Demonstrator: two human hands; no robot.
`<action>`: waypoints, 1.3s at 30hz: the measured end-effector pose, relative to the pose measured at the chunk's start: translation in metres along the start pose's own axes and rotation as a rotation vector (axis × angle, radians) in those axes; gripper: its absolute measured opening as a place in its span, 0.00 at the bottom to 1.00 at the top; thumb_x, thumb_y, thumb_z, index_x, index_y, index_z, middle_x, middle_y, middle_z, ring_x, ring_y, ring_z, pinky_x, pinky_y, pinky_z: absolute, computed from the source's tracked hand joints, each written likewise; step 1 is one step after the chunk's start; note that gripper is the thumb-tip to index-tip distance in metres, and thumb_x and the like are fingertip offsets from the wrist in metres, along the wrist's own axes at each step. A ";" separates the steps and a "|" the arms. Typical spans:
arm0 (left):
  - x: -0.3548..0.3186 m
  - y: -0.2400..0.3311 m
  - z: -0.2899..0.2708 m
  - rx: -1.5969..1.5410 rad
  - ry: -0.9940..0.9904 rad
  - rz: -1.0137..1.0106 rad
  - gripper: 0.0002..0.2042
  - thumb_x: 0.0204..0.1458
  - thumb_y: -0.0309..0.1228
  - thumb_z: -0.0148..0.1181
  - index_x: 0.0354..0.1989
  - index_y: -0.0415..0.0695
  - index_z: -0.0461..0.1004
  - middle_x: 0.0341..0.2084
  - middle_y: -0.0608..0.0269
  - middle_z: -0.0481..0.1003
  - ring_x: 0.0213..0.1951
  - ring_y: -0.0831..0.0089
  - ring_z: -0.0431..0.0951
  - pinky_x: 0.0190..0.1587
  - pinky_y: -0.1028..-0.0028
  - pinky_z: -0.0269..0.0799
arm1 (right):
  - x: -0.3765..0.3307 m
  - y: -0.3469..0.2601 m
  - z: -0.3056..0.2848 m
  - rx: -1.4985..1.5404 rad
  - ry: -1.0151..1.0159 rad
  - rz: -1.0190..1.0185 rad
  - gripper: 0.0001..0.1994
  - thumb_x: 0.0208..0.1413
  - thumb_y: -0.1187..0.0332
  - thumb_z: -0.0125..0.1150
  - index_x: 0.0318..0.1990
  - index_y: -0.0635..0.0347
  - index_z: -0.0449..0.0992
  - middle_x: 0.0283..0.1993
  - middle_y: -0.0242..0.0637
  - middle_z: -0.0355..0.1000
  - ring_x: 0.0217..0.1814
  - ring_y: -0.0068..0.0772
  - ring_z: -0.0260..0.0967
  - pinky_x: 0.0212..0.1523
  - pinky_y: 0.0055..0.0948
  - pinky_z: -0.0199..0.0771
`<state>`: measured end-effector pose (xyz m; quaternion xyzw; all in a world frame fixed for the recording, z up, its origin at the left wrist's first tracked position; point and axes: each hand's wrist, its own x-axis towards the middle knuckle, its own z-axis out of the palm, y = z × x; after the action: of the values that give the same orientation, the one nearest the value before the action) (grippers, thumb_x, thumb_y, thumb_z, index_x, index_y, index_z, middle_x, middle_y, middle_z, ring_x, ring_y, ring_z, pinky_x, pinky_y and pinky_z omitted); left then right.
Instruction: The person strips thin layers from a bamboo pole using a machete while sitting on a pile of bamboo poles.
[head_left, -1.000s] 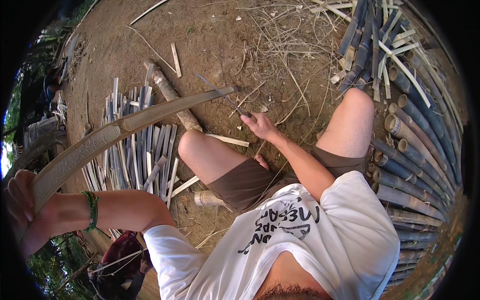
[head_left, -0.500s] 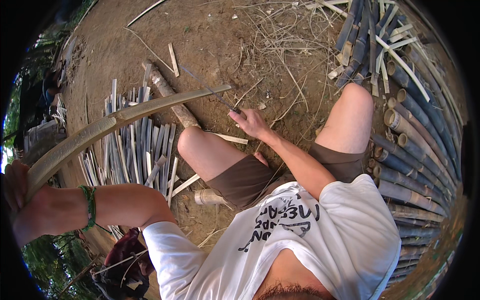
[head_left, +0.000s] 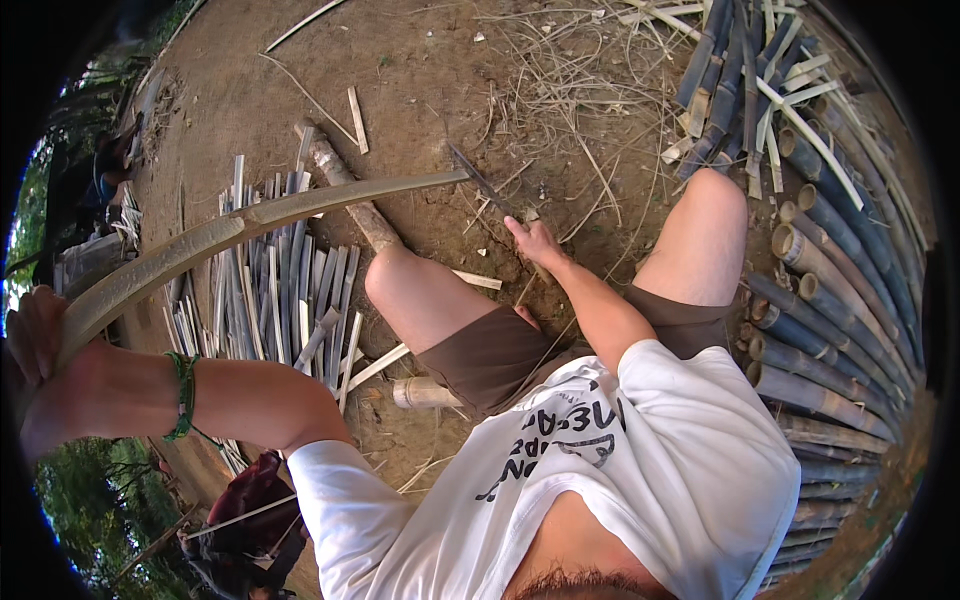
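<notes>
A long split bamboo strip (head_left: 245,222) runs from the far left across to the middle, above my left knee. At its left end my left hand (head_left: 38,345) is closed round it, partly lost in the dark rim of the picture. My right hand (head_left: 533,243) grips the handle of a knife (head_left: 478,180), whose dark blade points up and left. The blade meets or lies very close to the strip's right end; whether it has entered the bamboo I cannot tell.
Beneath the strip lie several cut bamboo slats (head_left: 290,290) and a thin log (head_left: 345,185). Bamboo poles (head_left: 830,300) are stacked on the right, with split pieces (head_left: 740,80) on top. Shavings (head_left: 590,90) litter the dirt ahead. A dark red cloth bag (head_left: 245,505) sits at the lower left.
My right hand and the knife have shifted to the right, and the blade now stands steeper at the strip's end. The strip has moved slightly; my left hand still holds it.
</notes>
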<state>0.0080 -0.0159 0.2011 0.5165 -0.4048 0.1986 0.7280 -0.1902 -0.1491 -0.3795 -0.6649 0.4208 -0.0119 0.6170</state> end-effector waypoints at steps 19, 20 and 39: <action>0.054 -0.002 -0.076 -0.361 -0.307 -0.251 0.27 0.51 0.57 0.47 0.12 0.48 0.56 0.07 0.68 0.52 0.07 0.78 0.48 0.11 0.78 0.44 | -0.016 -0.025 0.011 -0.153 -0.135 -0.055 0.42 0.53 0.28 0.46 0.29 0.70 0.78 0.28 0.51 0.77 0.36 0.50 0.77 0.44 0.46 0.72; 0.053 -0.005 -0.080 -0.367 -0.266 -0.235 0.26 0.51 0.56 0.48 0.13 0.47 0.57 0.08 0.67 0.53 0.08 0.77 0.48 0.12 0.77 0.44 | -0.018 -0.023 0.015 -0.192 -0.109 -0.126 0.43 0.53 0.27 0.46 0.29 0.70 0.78 0.30 0.53 0.77 0.37 0.52 0.77 0.45 0.47 0.72; 0.062 -0.044 -0.089 0.414 0.311 0.129 0.15 0.55 0.35 0.60 0.39 0.33 0.75 0.33 0.52 0.79 0.30 0.65 0.79 0.33 0.70 0.75 | -0.099 -0.199 0.013 0.278 -0.147 -0.630 0.28 0.60 0.42 0.54 0.20 0.58 0.68 0.13 0.25 0.60 0.15 0.23 0.57 0.18 0.30 0.55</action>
<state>0.1101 0.0403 0.2115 0.5907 -0.2710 0.4000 0.6462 -0.1384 -0.1043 -0.1672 -0.6709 0.1437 -0.2108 0.6963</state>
